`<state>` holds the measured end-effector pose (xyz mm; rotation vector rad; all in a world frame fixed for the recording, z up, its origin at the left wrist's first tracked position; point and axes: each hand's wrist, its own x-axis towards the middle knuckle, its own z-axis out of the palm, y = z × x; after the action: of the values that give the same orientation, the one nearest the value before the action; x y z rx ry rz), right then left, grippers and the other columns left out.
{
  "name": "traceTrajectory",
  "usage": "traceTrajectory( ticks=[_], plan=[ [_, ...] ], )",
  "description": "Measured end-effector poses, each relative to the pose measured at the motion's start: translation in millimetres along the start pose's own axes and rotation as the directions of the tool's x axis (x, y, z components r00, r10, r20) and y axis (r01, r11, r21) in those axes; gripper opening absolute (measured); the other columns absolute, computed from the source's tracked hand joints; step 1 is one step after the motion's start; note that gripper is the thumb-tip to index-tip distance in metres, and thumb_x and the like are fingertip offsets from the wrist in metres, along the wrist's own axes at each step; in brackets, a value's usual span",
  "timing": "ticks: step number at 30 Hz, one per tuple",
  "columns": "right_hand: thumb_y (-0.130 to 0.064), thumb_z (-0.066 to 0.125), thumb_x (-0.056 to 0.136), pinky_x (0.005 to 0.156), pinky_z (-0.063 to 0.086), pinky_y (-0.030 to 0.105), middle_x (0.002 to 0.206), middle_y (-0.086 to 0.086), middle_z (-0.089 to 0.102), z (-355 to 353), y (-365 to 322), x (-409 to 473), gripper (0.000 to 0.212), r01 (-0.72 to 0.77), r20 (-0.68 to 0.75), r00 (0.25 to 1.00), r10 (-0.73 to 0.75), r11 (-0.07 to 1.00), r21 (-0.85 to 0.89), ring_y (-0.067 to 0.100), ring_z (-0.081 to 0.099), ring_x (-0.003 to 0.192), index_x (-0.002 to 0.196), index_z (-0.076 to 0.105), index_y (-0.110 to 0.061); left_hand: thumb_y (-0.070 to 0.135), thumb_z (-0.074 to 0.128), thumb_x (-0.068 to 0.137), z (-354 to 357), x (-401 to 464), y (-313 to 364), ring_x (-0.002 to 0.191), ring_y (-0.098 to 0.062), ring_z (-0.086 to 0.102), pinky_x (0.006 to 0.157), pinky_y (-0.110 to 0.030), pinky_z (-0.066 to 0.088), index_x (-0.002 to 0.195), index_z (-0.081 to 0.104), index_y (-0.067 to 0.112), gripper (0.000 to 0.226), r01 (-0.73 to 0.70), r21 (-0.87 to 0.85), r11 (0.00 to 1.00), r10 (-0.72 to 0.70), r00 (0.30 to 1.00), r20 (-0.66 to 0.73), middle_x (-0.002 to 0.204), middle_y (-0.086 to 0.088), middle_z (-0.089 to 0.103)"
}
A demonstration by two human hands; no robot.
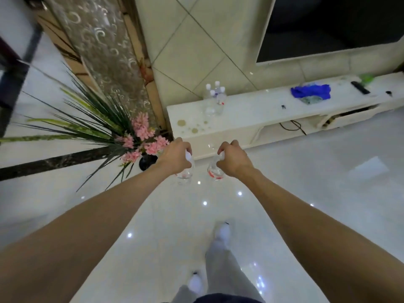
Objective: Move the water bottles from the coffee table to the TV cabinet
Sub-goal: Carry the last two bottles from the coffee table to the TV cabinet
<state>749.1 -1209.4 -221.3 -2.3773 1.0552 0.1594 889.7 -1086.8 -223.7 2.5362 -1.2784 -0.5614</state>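
My left hand point(176, 157) grips the top of a clear water bottle point(185, 174) that hangs below it. Another clear bottle with a red label point(215, 173) hangs from my right hand point(232, 159), held by its cap end. Both are in the air above the glossy floor, just short of the white TV cabinet point(251, 114). On the cabinet's left end stand several clear water bottles with white caps point(214, 99). The coffee table is out of view.
A vase of pink flowers and long green leaves point(135, 136) stands on the floor left of the cabinet. On the cabinet lie a blue cloth point(310, 91), a black remote point(360, 87) and brown stains point(192, 126). A TV point(332, 25) hangs above. My feet are below.
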Motion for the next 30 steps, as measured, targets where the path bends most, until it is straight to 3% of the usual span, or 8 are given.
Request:
traceTrajectory(
  ticks=[5,12,22,30],
  plan=[
    [-0.015,0.064,0.086,0.093,0.052,0.040,0.126,0.012,0.045,-16,-15,75,0.034,0.077,0.048,0.996,-0.075,0.997,-0.031,0.032,0.060,0.103,0.119,0.057,-0.014,0.012,0.076,0.073,-16,55,-7,0.106,-0.026,0.054,0.084,-0.036,0.050,0.105,0.067,0.011,0.033,0.076,-0.046,0.996,-0.077,0.997,-0.018,0.114,-0.009,0.054],
    [-0.016,0.064,0.085,0.094,0.050,0.042,0.126,0.014,0.044,-51,-9,177,0.034,0.118,0.119,0.987,-0.107,0.989,-0.086,0.036,0.059,0.107,0.119,0.057,-0.012,0.014,0.077,0.074,-33,149,14,0.102,-0.027,0.057,0.072,-0.029,0.040,0.100,0.067,0.012,0.028,0.142,-0.088,0.986,-0.143,0.990,-0.013,0.113,-0.009,0.056],
    [-0.016,0.065,0.085,0.094,0.052,0.043,0.124,0.014,0.045,-83,28,321,0.033,0.076,0.145,0.988,-0.055,0.987,-0.141,0.034,0.059,0.104,0.118,0.057,-0.012,0.016,0.076,0.075,-16,297,27,0.103,-0.027,0.056,0.074,-0.028,0.039,0.100,0.064,0.013,0.028,0.222,-0.156,0.963,-0.220,0.975,0.026,0.113,-0.010,0.056],
    [-0.014,0.066,0.086,0.091,0.052,0.039,0.122,0.015,0.046,-68,54,451,0.034,0.049,0.188,0.982,-0.020,0.988,-0.150,0.034,0.060,0.102,0.117,0.055,-0.007,0.017,0.076,0.076,21,435,10,0.102,-0.030,0.057,0.080,-0.031,0.045,0.102,0.063,0.011,0.030,0.279,-0.217,0.935,-0.265,0.960,0.089,0.111,-0.011,0.054]
  ],
)
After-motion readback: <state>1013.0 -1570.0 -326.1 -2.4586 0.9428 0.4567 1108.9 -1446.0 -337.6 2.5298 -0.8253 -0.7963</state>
